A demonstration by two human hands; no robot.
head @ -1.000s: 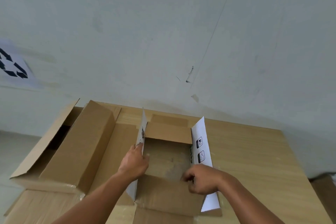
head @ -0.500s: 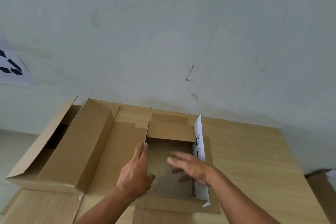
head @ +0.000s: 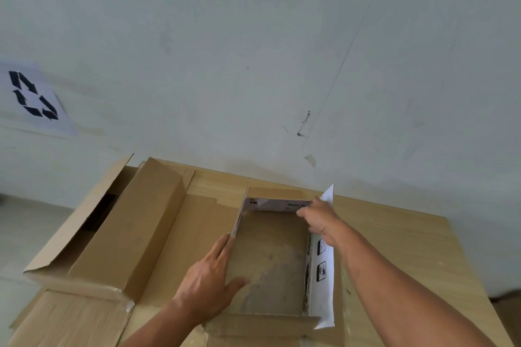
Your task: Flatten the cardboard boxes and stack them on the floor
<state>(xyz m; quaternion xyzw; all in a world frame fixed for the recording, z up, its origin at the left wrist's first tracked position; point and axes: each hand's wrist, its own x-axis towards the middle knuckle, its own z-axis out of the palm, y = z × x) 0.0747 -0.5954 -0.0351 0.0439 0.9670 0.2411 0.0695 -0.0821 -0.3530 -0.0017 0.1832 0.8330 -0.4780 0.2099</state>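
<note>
Half a second earlier the right hand [head: 320,220] was spread low over the middle of the shallow brown cardboard box with white printed side panels [head: 270,259]; it is now seen reached to the far right corner, where the white far panel [head: 275,204] is pinched at its right end, the grip clamped on that panel. That panel, shown brown-faced before, is now turned so that its white printed face is shown, and the right white panel [head: 321,270] is stood nearly upright. The left hand [head: 210,282] is laid flat, fingers apart and closed on nothing, along the left wall [head: 239,220] with the thumb on the box floor.

It is judged that the tucked-in ends are being freed so that the walls can be dropped, and that flattening is only partly done; nothing is yet stacked on the floor.

The box is placed at lower centre of the frame on the pale wood-grain surface [head: 394,234]. Its board is matte and fibrous, the inner floor is scuffed with grey blotches, and the white faces are smooth, with black handling symbols.

At lower left a larger plain brown carton [head: 127,234] is lain on its side with flaps open, its creases crisp. In the upper left, a white sheet with a black recycling symbol [head: 31,96] is fixed to the pale wall.
</note>
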